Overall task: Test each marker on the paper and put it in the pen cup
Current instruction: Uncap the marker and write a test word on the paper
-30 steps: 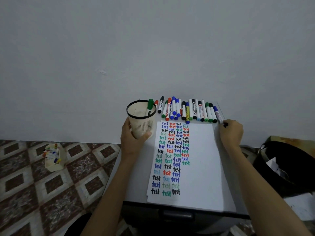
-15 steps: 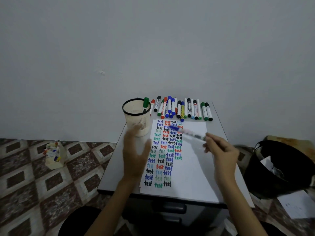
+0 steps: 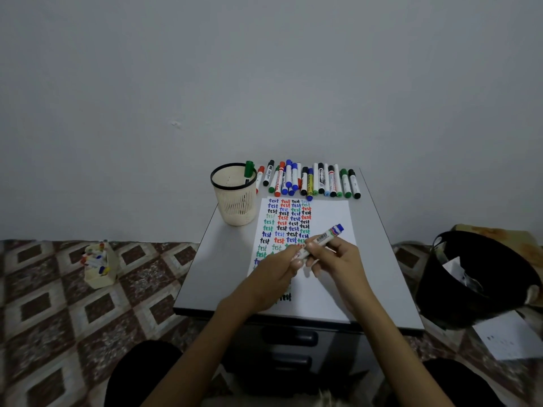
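A white marker with a blue end (image 3: 326, 237) is held slanted above the paper (image 3: 329, 218) by both hands. My right hand (image 3: 338, 259) grips its barrel. My left hand (image 3: 279, 267) pinches its lower end, which the fingers hide. The paper carries columns of the word "test" in several colours. A cream mesh pen cup (image 3: 235, 198) with a black rim stands at the paper's far left corner, one green marker (image 3: 249, 170) upright in it. A row of several markers (image 3: 311, 180) lies along the table's far edge.
The small grey table (image 3: 226, 274) has drawers below its front edge. A black bin (image 3: 476, 277) stands on the floor to the right, with loose paper (image 3: 511, 336) beside it. A cream box of small coloured items (image 3: 98, 265) sits on the tiled floor at left.
My right hand took a blue marker from the row's right end and brought it over the paper. My left hand let go of the cup and came to the marker's lower end.
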Demonstrator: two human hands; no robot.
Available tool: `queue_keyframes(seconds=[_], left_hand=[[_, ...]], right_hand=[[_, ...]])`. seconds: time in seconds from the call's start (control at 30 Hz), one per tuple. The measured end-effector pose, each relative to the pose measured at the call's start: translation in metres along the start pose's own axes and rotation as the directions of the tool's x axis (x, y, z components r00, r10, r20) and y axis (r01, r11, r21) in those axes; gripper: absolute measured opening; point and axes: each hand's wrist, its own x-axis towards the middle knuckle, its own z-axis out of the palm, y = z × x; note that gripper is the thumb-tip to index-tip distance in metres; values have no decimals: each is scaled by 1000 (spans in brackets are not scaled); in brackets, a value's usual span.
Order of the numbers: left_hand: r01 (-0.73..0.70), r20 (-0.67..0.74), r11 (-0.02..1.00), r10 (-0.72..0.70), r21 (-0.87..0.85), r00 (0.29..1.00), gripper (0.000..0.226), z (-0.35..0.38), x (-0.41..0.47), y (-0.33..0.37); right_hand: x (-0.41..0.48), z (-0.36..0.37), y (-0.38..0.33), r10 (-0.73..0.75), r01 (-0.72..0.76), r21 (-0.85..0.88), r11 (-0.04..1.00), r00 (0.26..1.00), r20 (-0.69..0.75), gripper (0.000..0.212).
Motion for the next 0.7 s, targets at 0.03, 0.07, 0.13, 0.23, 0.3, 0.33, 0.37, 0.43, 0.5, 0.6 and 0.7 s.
queue_keyframes(seconds=[0.03, 0.07, 0.13, 0.23, 0.3, 0.33, 0.37, 0.43, 0.5, 0.6, 0.7], left_hand=[[12, 9, 1000, -12, -2, 1000, 35, 0, 0, 2], [23, 12, 1000, -23, -11, 1000, 34, 0, 1, 4], [41, 3, 999, -41, -34, 999, 30, -1, 3, 7], [39, -37, 996, -42, -81, 998, 31, -2, 2, 9], [40, -64, 987, -51, -154, 997, 27, -2, -1, 10], [42, -77, 983, -56, -178, 995, 27, -2, -2, 11], [45, -87, 982, -62, -185, 994, 28, -2, -2, 10], [43, -94, 978, -64, -205, 994, 26, -6, -3, 11], [57, -100, 980, -78, -192, 992, 21, -12, -4, 7], [79, -132, 993, -91, -93, 987, 27, -20, -6, -10], [61, -154, 982, -33, 178, 987, 40, -21, -12, -39]], right_hand=[[0, -1, -1, 1, -1, 4, 1000, 1000, -1, 18], [0, -1, -2, 2, -2, 5, 1000, 1000, 4, 20], [1, 0, -4, 6, -6, 11, 1000, 1000, 19, 23], [2, 1, -10, 6, -8, 22, 1000, 999, 48, 18], [2, -1, -14, 5, -5, 6, 1000, 998, 70, 16], [2, -2, -16, 4, -3, -3, 1000, 996, 88, 15], [3, -2, -17, 1, 1, -10, 1000, 994, 106, 15], [3, -1, -20, -8, 10, -15, 1000, 993, 118, 14], [5, 0, -21, -20, 18, 31, 999, 998, 59, 11], [12, -5, -17, 8, 17, 208, 978, 993, -119, 9], [16, -11, -4, 59, -10, 312, 950, 987, -149, 8]])
